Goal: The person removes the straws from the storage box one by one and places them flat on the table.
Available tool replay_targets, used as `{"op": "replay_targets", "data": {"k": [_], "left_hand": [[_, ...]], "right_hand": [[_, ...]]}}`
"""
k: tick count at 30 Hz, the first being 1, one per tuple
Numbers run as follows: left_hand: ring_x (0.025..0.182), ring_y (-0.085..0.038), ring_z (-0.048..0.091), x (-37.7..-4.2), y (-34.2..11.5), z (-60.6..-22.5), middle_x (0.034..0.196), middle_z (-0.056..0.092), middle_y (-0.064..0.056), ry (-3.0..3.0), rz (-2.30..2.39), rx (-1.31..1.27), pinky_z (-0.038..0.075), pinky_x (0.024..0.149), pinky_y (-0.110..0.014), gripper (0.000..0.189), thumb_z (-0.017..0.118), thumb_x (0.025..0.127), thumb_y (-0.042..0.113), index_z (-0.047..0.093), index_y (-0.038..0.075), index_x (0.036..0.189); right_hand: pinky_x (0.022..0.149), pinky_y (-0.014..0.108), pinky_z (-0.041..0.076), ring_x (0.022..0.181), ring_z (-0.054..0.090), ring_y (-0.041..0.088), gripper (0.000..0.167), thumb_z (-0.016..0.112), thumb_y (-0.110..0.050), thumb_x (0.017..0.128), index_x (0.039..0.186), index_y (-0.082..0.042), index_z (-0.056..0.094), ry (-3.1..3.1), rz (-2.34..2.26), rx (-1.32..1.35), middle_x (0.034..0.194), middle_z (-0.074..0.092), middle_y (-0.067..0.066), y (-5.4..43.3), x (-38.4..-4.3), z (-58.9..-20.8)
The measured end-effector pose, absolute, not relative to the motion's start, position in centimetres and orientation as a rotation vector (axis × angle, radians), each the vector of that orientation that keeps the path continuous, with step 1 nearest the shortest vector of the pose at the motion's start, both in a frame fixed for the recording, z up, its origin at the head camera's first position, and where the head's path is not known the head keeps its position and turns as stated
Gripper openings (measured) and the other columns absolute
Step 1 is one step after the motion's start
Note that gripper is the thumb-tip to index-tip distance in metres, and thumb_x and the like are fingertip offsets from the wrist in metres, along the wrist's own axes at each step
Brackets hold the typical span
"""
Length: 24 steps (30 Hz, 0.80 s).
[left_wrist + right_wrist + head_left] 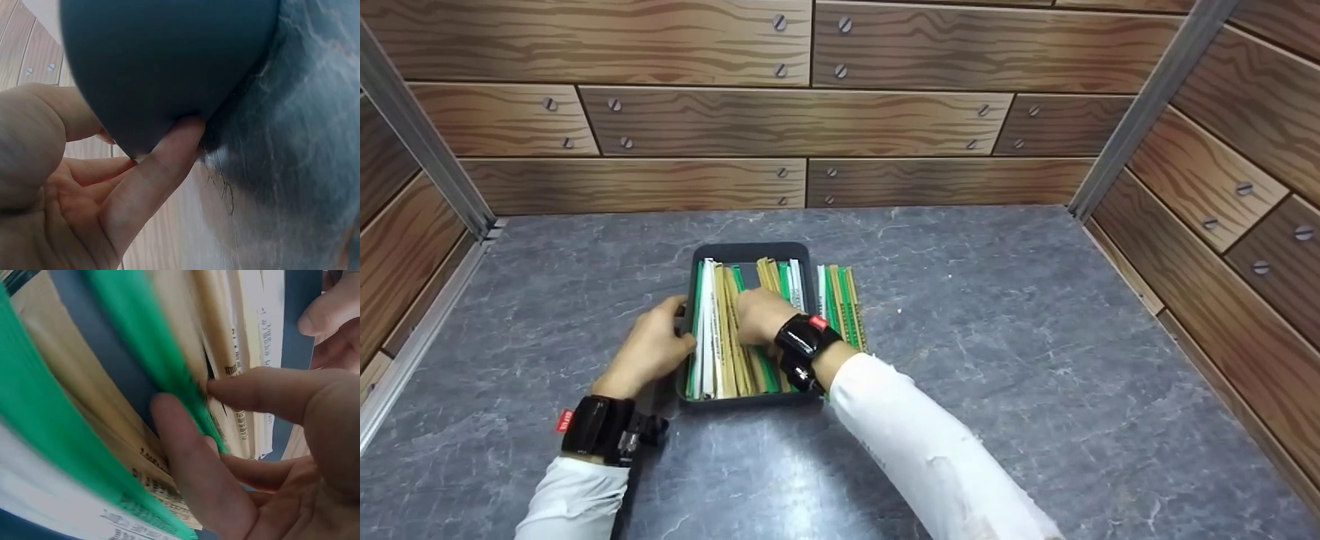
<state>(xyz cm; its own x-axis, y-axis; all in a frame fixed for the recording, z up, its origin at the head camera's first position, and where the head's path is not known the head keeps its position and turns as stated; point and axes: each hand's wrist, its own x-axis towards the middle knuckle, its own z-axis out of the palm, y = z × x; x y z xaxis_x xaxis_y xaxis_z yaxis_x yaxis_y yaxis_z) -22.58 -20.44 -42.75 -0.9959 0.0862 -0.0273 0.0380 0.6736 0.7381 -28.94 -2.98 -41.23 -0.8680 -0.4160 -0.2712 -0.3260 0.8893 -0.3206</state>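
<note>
A dark grey tray (751, 250) holds long thin paper packets (718, 330) in white, tan and green, standing on edge in two groups with a gap between them. My left hand (649, 346) grips the tray's left side. The left wrist view shows its fingers against the tray's outer wall (169, 62), the thumb up by the rim. Reaching down into the tray, my right hand (763, 319) pinches a green packet (132, 332) at the edge of the left group, thumb on one side and finger on the other. Printed lettering shows on several packets.
Right of the tray, a row of green, tan and white packets (840, 300) lies on the grey marbled tabletop (997, 337), partly behind my right wrist. Wood-patterned panels (697, 120) rise at the back and both sides, with grey metal posts (1147, 105) in the corners.
</note>
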Motion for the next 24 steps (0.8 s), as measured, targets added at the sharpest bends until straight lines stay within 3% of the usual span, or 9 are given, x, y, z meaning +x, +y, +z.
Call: {"op": "replay_targets", "data": {"k": [3,6,14,21,22,24], "left_hand": [[0.119,-0.049,0.062,-22.6,-20.4,-42.8,0.145,0.050,-0.039,2.819,1.233,0.102,0.053,0.104,-0.057,0.070,0.059,0.090,-0.004,0.033,-0.013,0.154],[0.119,-0.049,0.062,-22.6,-20.4,-42.8,0.146,0.049,-0.038,2.820,1.232,0.101,0.053,0.104,-0.057,0.070,0.059,0.090,-0.004,0.033,-0.012,0.154],[0.120,-0.050,0.062,-22.6,-20.5,-42.9,0.142,0.052,-0.038,2.837,1.243,0.126,0.053,0.103,-0.058,0.068,0.058,0.088,-0.004,0.036,-0.013,0.152],[0.120,-0.050,0.062,-22.7,-20.5,-42.9,0.142,0.053,-0.038,2.852,1.234,0.135,0.052,0.105,-0.058,0.069,0.058,0.087,-0.004,0.036,-0.014,0.152],[0.121,-0.050,0.061,-22.6,-20.5,-42.9,0.142,0.052,-0.039,2.849,1.236,0.134,0.052,0.105,-0.058,0.069,0.059,0.087,-0.004,0.036,-0.014,0.152],[0.122,-0.051,0.061,-22.6,-20.5,-42.9,0.142,0.051,-0.039,2.843,1.234,0.127,0.051,0.106,-0.059,0.069,0.059,0.087,-0.004,0.035,-0.014,0.152]], "right_hand": [[0.041,0.029,0.057,0.043,0.065,0.020,0.016,0.062,0.005,0.082,0.073,-0.007,0.054,2.712,-0.403,-0.500,0.105,0.072,0.024,-2.8,-28.5,-40.6],[0.039,0.027,0.055,0.041,0.062,0.019,0.020,0.062,0.006,0.082,0.070,-0.008,0.053,2.722,-0.423,-0.488,0.106,0.072,0.025,-2.6,-28.7,-40.9],[0.040,0.029,0.056,0.047,0.068,0.022,0.029,0.056,0.009,0.086,0.066,-0.010,0.045,2.666,-0.540,-0.457,0.087,0.069,0.022,-2.0,-28.7,-40.5],[0.043,0.026,0.055,0.048,0.067,0.019,0.031,0.054,0.011,0.084,0.065,-0.012,0.042,2.691,-0.604,-0.491,0.068,0.054,0.007,-0.7,-28.7,-39.5],[0.045,0.025,0.055,0.050,0.068,0.019,0.027,0.054,0.011,0.083,0.067,-0.010,0.046,2.697,-0.620,-0.504,0.069,0.057,0.008,-0.4,-28.6,-39.2],[0.046,0.025,0.054,0.052,0.067,0.018,0.015,0.055,0.010,0.083,0.087,-0.002,0.063,2.697,-0.689,-0.495,0.071,0.062,0.006,0.2,-28.5,-38.6]]}}
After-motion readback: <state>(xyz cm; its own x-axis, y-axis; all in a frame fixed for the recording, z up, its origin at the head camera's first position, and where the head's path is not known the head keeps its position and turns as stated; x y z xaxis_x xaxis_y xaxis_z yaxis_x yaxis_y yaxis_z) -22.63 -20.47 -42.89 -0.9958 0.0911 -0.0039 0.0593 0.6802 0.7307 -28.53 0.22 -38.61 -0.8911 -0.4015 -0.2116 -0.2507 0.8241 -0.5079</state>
